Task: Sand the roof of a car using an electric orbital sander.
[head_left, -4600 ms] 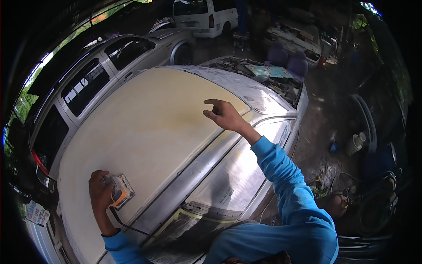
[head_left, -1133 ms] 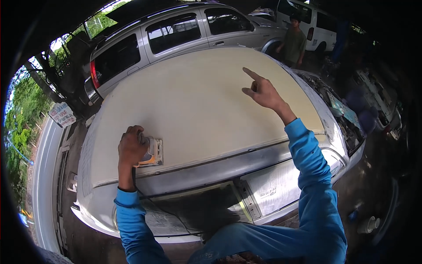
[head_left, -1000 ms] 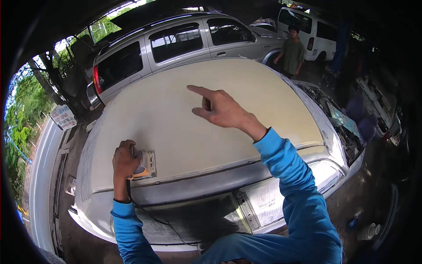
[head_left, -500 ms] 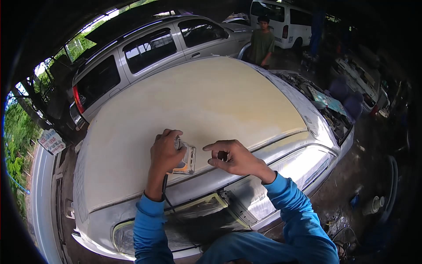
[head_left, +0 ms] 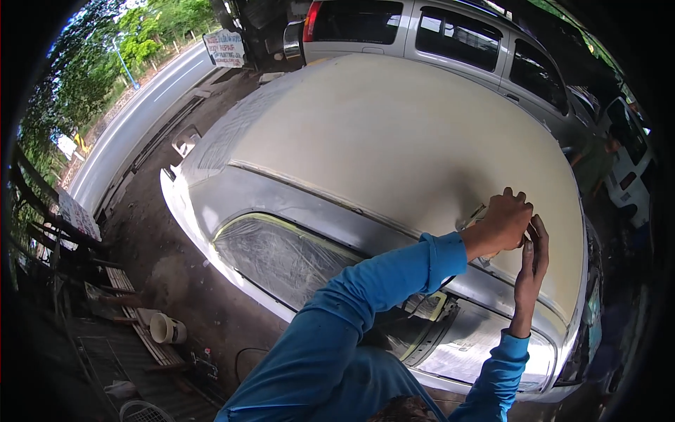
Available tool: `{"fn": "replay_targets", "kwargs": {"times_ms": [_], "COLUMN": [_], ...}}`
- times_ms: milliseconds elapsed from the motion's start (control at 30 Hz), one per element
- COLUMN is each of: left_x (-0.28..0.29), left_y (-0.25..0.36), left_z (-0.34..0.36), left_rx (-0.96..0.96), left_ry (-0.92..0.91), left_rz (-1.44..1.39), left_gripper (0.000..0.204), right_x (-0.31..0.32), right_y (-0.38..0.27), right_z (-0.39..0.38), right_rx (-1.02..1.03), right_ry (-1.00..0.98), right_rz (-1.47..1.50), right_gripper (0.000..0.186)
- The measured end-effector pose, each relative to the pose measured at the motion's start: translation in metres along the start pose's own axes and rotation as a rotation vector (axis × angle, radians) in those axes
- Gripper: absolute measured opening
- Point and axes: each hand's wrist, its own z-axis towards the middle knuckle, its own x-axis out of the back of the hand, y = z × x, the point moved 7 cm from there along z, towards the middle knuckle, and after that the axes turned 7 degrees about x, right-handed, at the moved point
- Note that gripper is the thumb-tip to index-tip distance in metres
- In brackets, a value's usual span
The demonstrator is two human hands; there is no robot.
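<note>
My left hand (head_left: 500, 224) is wrapped over a small power sander (head_left: 474, 215), at the right part of the pale, primer-coloured car roof (head_left: 394, 141). Most of the sander is hidden under the hand; only bits of its edge show. A cord runs from it toward the near side. Right beside it is my right hand (head_left: 531, 264), raised with its fingers stretched out and the fingertips close to the left hand's knuckles. Whether they touch, I cannot tell. No object shows in the right hand. Below the roof edge, plastic sheet (head_left: 281, 250) and yellow tape cover the side window.
A silver SUV (head_left: 450, 42) stands close behind the roof. At the right, a person (head_left: 594, 165) stands partly in shadow near a white van (head_left: 626, 155). A white bucket (head_left: 167, 328) and wooden planks (head_left: 130, 295) lie at the lower left. A road (head_left: 158, 98) runs beyond.
The view has swung toward the left, so the roof and hands appear further right. My right hand has come up close against the left hand, its fingers now straighter. The left keeps the sander.
</note>
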Motion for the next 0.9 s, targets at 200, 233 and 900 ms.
{"fn": "replay_targets", "kwargs": {"times_ms": [200, 233, 900], "left_x": [0.06, 0.076, 0.336], "left_y": [-0.095, -0.112, -0.406], "left_z": [-0.023, -0.03, -0.176], "left_rx": [0.218, 0.25, 0.698], "left_ry": [-0.087, -0.084, 0.121], "left_rz": [0.214, 0.202, 0.361], "left_gripper": [0.04, 0.041, 0.049], "right_x": [-0.03, -0.034, -0.071], "right_y": [0.028, 0.034, 0.069], "right_z": [-0.005, -0.004, 0.007], "right_rx": [-0.009, -0.027, 0.106], "right_ry": [-0.107, -0.127, -0.283], "right_rz": [-0.031, -0.043, -0.519], "right_gripper": [0.046, 0.043, 0.035]}}
